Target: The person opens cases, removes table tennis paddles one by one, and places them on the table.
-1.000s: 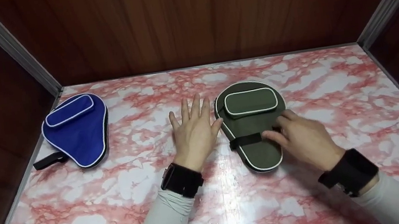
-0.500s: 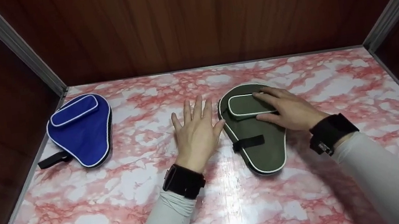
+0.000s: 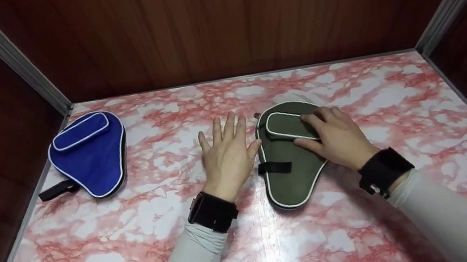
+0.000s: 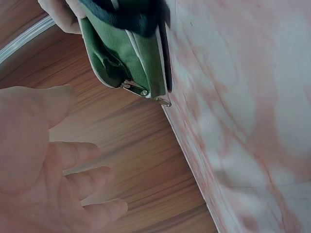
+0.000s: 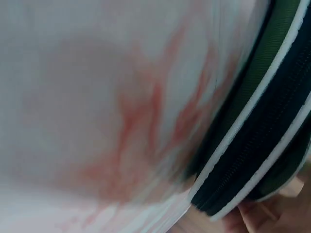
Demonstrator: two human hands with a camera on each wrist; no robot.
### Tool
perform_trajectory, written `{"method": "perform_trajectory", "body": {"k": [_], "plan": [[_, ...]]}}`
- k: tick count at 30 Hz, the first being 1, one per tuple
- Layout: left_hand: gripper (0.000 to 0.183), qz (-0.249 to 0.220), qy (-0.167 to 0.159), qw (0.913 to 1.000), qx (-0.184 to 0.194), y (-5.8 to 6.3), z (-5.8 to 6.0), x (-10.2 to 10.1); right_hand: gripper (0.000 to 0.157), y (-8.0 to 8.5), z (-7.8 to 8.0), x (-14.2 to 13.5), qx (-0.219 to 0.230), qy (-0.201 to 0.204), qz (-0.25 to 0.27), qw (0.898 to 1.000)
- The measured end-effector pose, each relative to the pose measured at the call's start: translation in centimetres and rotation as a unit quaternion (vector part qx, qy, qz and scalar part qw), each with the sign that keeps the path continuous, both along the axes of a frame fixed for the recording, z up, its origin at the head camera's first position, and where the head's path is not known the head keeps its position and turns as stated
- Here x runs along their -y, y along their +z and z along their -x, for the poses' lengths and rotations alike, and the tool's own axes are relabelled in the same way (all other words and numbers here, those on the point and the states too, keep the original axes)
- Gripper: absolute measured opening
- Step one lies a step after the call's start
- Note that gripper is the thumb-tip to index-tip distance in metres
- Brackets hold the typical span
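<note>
A green table tennis bat case (image 3: 289, 177) with white piping lies on the table, its narrow end toward me. My right hand (image 3: 340, 135) grips it by the raised pocket (image 3: 284, 124), thumb on the near side and fingers toward the far right edge. A short black strap (image 3: 276, 167) crosses its left side. Just left of the case my left hand (image 3: 228, 161) is spread, thumb near the case's edge and nothing held. In the left wrist view, metal zipper pulls (image 4: 136, 90) show at the case's end. The right wrist view shows its dark zipped side (image 5: 248, 126).
A blue bat case (image 3: 95, 162) with a black strap (image 3: 58, 189) lies at the far left of the table. Brown wood-look panels (image 3: 219, 24) with grey metal edging stand at the back and both sides. The tabletop (image 3: 110, 260) is red-and-white marbled.
My right hand has moved from the case's right lower edge up to its pocket. The green case has turned, its narrow end swinging left. My left hand stays about where it was.
</note>
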State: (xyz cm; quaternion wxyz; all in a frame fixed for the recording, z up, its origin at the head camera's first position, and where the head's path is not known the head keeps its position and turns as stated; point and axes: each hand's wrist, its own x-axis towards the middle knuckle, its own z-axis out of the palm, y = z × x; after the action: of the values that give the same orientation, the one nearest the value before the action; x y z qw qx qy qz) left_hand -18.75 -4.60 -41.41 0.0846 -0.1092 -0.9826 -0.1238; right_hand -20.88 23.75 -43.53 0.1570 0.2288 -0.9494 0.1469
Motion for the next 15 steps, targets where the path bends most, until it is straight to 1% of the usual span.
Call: {"method": "perform_trajectory", "body": {"k": [2, 4, 7, 11, 15], "plan": [[0.075, 0.002, -0.005, 1.0, -0.006, 0.0, -0.1, -0.1, 0.066, -0.2, -0.8, 0.1, -0.014, -0.009, 0.0, 1.0], [0.074, 0.002, -0.013, 0.9999, -0.009, -0.1, -0.1, -0.3, 0.066, -0.3, -1.5, 0.1, -0.018, -0.015, -0.001, 1.0], [0.073, 0.0, -0.02, 0.9998, -0.007, 0.1, -0.3, -0.5, 0.064, 0.0, -2.5, 0.0, -0.002, -0.017, 0.005, 1.0], [0.073, -0.002, -0.021, 0.9998, -0.001, 0.5, -0.7, -0.8, 0.055, 0.9, -3.5, 0.0, 0.028, -0.016, 0.023, 0.999], [0.074, 0.001, -0.036, 0.9994, -0.005, 0.9, -1.2, -1.2, 0.049, 1.6, -4.4, 0.3, 0.038, -0.012, 0.026, 0.999]]}}
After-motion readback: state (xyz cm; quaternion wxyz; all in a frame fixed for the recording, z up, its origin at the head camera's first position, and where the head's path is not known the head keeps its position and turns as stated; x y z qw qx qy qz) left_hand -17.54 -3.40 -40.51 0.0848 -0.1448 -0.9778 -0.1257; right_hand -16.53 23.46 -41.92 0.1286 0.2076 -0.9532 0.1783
